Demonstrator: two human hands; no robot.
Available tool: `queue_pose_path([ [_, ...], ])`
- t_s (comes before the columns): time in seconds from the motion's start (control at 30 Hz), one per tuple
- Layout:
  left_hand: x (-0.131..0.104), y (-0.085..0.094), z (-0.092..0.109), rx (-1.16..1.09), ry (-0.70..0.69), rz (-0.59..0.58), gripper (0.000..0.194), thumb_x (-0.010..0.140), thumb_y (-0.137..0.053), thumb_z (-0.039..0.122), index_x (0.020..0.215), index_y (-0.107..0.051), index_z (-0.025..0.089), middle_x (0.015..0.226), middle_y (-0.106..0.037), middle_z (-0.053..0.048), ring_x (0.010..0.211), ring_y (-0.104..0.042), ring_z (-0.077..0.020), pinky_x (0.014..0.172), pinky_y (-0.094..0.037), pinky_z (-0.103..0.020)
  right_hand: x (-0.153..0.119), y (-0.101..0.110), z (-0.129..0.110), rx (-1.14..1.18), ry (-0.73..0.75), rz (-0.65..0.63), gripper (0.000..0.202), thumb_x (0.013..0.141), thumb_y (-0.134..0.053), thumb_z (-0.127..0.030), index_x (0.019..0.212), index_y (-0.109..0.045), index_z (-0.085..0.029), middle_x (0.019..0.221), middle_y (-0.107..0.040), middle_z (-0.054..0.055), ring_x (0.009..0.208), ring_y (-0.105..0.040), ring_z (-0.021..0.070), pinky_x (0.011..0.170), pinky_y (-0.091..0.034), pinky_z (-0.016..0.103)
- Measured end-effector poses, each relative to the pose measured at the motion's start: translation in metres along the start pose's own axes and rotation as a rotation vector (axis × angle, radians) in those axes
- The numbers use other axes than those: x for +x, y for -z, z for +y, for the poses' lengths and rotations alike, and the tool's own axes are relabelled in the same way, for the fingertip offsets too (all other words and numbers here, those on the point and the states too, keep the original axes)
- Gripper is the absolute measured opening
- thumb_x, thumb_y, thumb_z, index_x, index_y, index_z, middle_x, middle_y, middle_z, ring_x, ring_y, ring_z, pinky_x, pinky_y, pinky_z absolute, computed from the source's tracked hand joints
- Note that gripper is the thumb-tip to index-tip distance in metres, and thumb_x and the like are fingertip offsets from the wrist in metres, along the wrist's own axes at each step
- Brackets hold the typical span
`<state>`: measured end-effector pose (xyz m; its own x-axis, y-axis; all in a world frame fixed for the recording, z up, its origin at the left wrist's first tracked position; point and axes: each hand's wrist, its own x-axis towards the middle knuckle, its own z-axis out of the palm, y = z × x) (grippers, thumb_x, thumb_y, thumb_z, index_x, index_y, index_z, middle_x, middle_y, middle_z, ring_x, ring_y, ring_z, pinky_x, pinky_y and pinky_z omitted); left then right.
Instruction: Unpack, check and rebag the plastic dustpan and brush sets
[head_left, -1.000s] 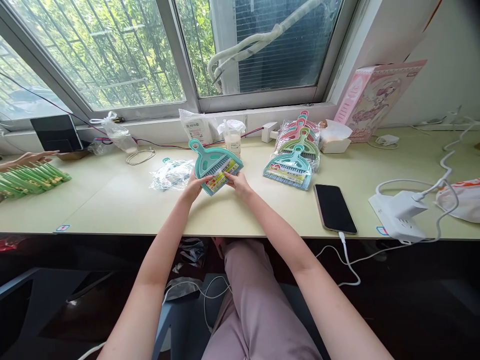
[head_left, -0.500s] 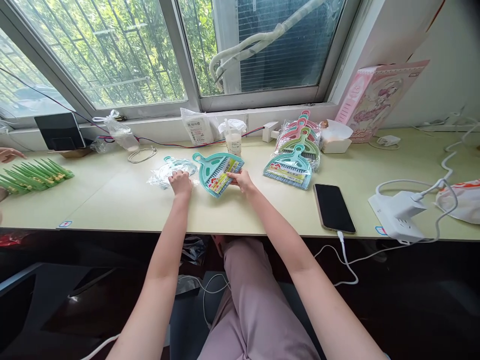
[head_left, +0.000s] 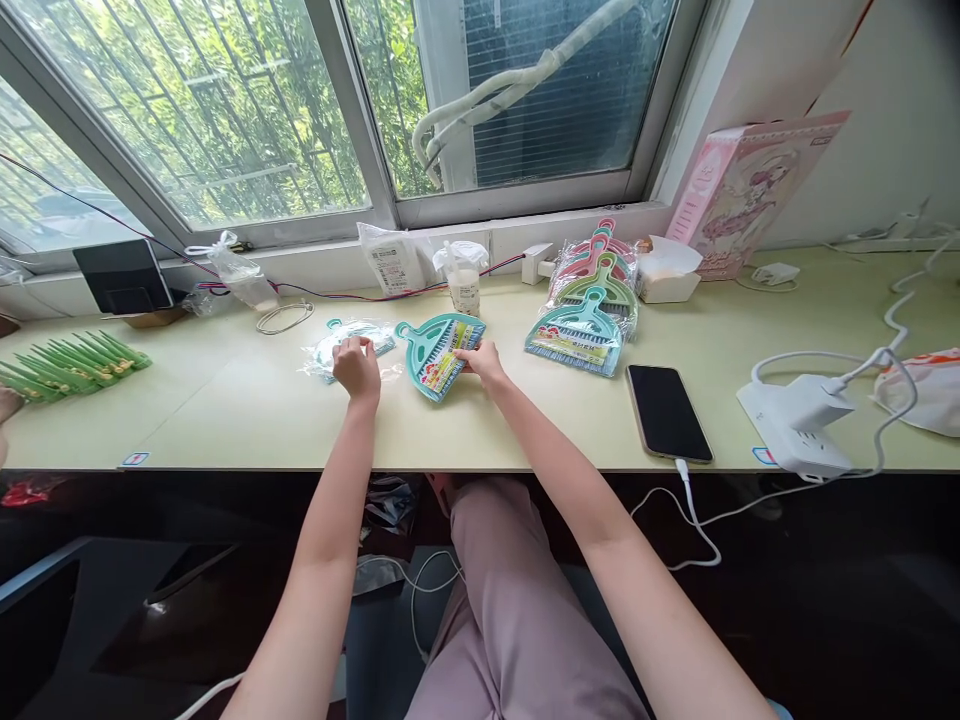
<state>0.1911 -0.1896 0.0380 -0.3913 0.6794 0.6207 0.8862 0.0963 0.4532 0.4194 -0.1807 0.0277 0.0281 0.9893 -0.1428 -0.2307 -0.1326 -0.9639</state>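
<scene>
My right hand [head_left: 484, 362] grips a teal mini dustpan-and-brush set [head_left: 425, 347] by its bristle side, fingers on the yellow printed label. The set is tilted, its looped handle pointing to the upper left. Just left of it, my left hand [head_left: 357, 370] is curled with fingertips drawn together at the near side of a crumpled pile of clear plastic packaging [head_left: 322, 352] with teal parts in it. Whatever those fingers pinch is too small to make out. To the right, wrapped dustpan sets [head_left: 577, 335] in teal, green and pink lie overlapping.
A phone [head_left: 669, 413] on a cable and a white power strip [head_left: 799, 425] lie at the right front edge. Behind my hands stand a lidded drink cup [head_left: 464, 285] and a white packet [head_left: 391, 262]. Green spiky pieces [head_left: 75, 365] lie left, near another person's hand [head_left: 9, 402].
My left hand has lifted slightly, its fingers drawn in over the packaging. The dustpan set in my right hand has tilted a little. One hand of the other person has left the far left.
</scene>
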Motion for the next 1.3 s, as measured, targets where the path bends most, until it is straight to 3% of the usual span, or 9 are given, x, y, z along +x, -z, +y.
queue_pose_path([
  [0.27,0.002,-0.001,-0.001,-0.090,-0.024,0.063,0.014,0.096,-0.053,0.023,0.096,-0.066,0.018,0.105,-0.068,-0.016,0.113,-0.055,-0.0353,0.088,-0.045,-0.042,-0.002,-0.002,-0.003,-0.025,0.028,-0.095,0.019,0.070,-0.079,-0.001,0.079,-0.067,-0.012,0.077,-0.075,0.005,0.068,-0.073,0.0201,0.070,-0.068,0.044],
  [0.4,-0.002,-0.003,0.004,-0.153,-0.184,0.003,0.013,0.095,-0.055,0.024,0.092,-0.067,0.020,0.102,-0.069,-0.014,0.110,-0.057,-0.0332,0.087,-0.045,-0.040,-0.007,-0.010,0.003,0.029,-0.012,-0.196,0.020,0.069,-0.081,-0.001,0.079,-0.068,-0.012,0.073,-0.074,0.004,0.064,-0.072,0.0190,0.073,-0.068,0.045],
  [0.7,-0.012,-0.006,0.017,-0.334,-0.531,-0.128,0.018,0.093,-0.060,0.037,0.089,-0.071,0.024,0.115,-0.069,-0.011,0.119,-0.056,-0.0317,0.100,-0.043,-0.046,-0.014,-0.022,0.017,0.260,0.007,0.014,0.018,0.074,-0.080,-0.008,0.082,-0.065,-0.015,0.087,-0.076,0.004,0.076,-0.074,0.0179,0.078,-0.067,0.040],
  [0.8,-0.014,-0.002,0.021,-0.465,-0.415,0.042,0.040,0.086,-0.068,0.054,0.114,-0.069,0.025,0.145,-0.052,-0.013,0.141,-0.040,-0.0352,0.118,-0.026,-0.052,-0.014,-0.021,0.012,0.344,0.011,0.050,0.016,0.077,-0.078,-0.007,0.084,-0.065,-0.015,0.089,-0.076,0.004,0.078,-0.073,0.0171,0.081,-0.067,0.039],
  [0.9,-0.012,-0.002,0.024,-0.715,-0.086,0.228,0.072,0.089,-0.054,0.069,0.146,-0.045,0.026,0.162,-0.028,-0.012,0.155,-0.017,-0.0311,0.125,-0.016,-0.049,-0.013,-0.020,0.008,0.423,0.014,0.043,0.017,0.077,-0.077,-0.006,0.084,-0.064,-0.015,0.087,-0.077,0.003,0.079,-0.074,0.0166,0.086,-0.066,0.039],
  [0.97,-0.007,-0.002,0.024,-0.962,0.167,0.108,0.078,0.091,-0.037,0.078,0.151,-0.037,0.028,0.161,-0.031,-0.011,0.155,-0.018,-0.0281,0.124,-0.022,-0.048,-0.014,-0.019,0.005,0.451,0.018,0.010,0.018,0.076,-0.078,-0.006,0.083,-0.064,-0.015,0.086,-0.077,0.003,0.079,-0.074,0.0172,0.088,-0.065,0.040],
  [1.03,-0.002,-0.001,0.025,-1.228,0.328,-0.200,0.086,0.087,-0.026,0.085,0.147,-0.043,0.025,0.152,-0.045,-0.014,0.150,-0.034,-0.0303,0.119,-0.034,-0.048,-0.015,-0.019,0.004,0.445,0.022,-0.038,0.019,0.074,-0.079,-0.006,0.082,-0.065,-0.015,0.085,-0.077,0.003,0.081,-0.075,0.0188,0.089,-0.065,0.042],
  [1.13,-0.002,0.003,0.030,-1.478,0.308,-0.553,0.095,0.081,-0.027,0.091,0.136,-0.057,0.020,0.133,-0.063,-0.017,0.135,-0.053,-0.0347,0.108,-0.047,-0.049,-0.018,-0.020,0.004,0.411,0.033,-0.085,0.019,0.071,-0.081,-0.007,0.081,-0.066,-0.015,0.083,-0.077,0.004,0.085,-0.076,0.0214,0.091,-0.064,0.044],
  [1.3,-0.013,0.007,0.042,-1.428,0.203,-0.653,0.064,0.080,-0.068,0.065,0.124,-0.064,0.019,0.118,-0.073,-0.013,0.122,-0.064,-0.0331,0.101,-0.054,-0.043,-0.023,-0.023,0.003,0.444,0.058,-0.030,0.011,0.077,-0.074,-0.008,0.083,-0.067,-0.015,0.089,-0.078,0.004,0.090,-0.075,0.0204,0.092,-0.063,0.040],
])
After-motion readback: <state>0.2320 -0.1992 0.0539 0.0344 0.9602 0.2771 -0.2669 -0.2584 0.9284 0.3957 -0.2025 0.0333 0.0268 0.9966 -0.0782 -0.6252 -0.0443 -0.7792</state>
